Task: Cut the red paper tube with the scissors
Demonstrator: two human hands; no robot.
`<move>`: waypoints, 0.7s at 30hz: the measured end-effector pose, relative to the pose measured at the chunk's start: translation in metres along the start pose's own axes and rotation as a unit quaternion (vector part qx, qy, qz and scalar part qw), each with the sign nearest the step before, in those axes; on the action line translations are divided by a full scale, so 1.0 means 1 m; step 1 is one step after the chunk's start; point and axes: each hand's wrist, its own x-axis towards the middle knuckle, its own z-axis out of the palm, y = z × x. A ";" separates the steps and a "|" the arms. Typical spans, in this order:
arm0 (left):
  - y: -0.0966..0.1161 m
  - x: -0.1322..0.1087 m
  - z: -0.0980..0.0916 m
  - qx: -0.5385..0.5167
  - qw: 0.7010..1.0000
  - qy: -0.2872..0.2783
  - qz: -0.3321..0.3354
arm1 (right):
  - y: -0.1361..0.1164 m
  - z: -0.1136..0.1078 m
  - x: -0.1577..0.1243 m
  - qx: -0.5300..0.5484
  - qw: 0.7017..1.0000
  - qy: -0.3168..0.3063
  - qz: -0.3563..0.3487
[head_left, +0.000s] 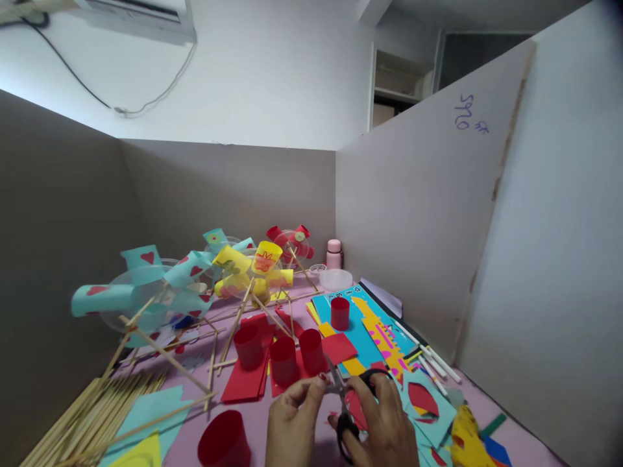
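Note:
My right hand (387,415) is closed round the black-handled scissors (346,423), its fingers in the loops. The scissor blades (335,373) are spread apart and point away from me, beside my left fingertips. My left hand (294,421) pinches a small red scrap of paper (323,376) between thumb and forefinger; its shape is too small to make out. Just beyond the hands stand red paper tubes (283,360) on red paper sheets (243,383). Another red paper tube (224,440) is left of my left hand, and cut red paper (357,410) lies under the scissors.
Pinwheel-like paper models in light blue (146,292), yellow (253,266) and red (291,245) stand on stick frames. Bamboo sticks (104,415) lie at left. A blue picture board (372,318), white sticks (440,363) and paper offcuts (428,405) are right. Grey partitions (228,194) surround the table.

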 end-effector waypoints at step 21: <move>0.003 -0.001 0.014 -0.050 0.987 -0.094 -0.117 | -0.005 -0.016 0.016 0.829 0.303 -0.325 0.339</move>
